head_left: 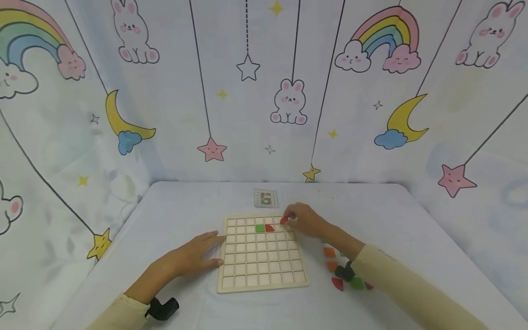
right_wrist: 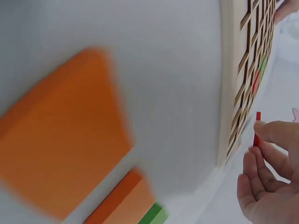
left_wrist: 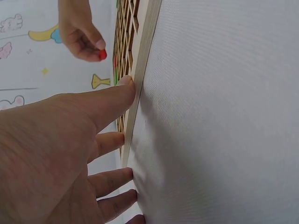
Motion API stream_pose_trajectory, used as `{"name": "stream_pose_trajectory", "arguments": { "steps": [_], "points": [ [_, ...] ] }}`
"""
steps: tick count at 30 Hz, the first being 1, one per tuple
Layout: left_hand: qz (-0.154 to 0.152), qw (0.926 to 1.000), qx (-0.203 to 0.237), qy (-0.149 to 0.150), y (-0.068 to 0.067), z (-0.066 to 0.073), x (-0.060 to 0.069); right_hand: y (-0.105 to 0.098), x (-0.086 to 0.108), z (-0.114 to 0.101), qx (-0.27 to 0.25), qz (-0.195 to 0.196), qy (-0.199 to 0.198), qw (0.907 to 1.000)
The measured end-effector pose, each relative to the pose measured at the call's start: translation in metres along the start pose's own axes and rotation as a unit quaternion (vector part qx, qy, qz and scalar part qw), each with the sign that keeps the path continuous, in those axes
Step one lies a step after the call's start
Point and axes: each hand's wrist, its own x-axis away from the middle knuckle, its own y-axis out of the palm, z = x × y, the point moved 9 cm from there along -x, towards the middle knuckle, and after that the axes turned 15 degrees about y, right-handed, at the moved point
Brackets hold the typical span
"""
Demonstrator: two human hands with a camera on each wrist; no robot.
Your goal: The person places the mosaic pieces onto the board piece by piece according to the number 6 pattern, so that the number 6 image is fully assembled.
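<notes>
A wooden grid board [head_left: 264, 289] with square cells lies on the table. In its second row sit a green square tile [head_left: 260, 228] and, just right of it, a red quarter-circle tile [head_left: 269, 228]. My right hand [head_left: 307, 221] pinches another red tile [right_wrist: 256, 135] between thumb and fingers, above the board's upper right part. My left hand [head_left: 191, 254] touches the board's left edge with fingers spread; in the left wrist view the thumb [left_wrist: 114, 95] rests against the wooden rim.
Behind the board lies a small pattern card [head_left: 266, 198] with a grid and coloured shapes. Right of the board, partly under the right forearm, are loose tiles: an orange tile [head_left: 329, 252], a red tile [head_left: 337, 284] and a green tile [head_left: 356, 283]. A printed cloth backdrop rises behind the table.
</notes>
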Motion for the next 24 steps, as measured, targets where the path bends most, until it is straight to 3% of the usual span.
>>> {"name": "stream_pose_trajectory", "arguments": {
  "steps": [4,16,24],
  "points": [
    [-0.001,1.0,0.002,-0.002,0.0,0.0,0.0,0.01,-0.001,-0.021,-0.006,-0.012,-0.015,0.9998],
    [0.001,1.0,0.004,-0.009,-0.001,0.002,0.001,0.04,-0.002,-0.08,0.011,-0.026,-0.109,0.9937],
    [-0.002,0.9999,-0.001,-0.011,-0.001,-0.001,0.001,0.058,-0.004,-0.097,0.044,-0.039,-0.115,0.9917]
  ]
}}
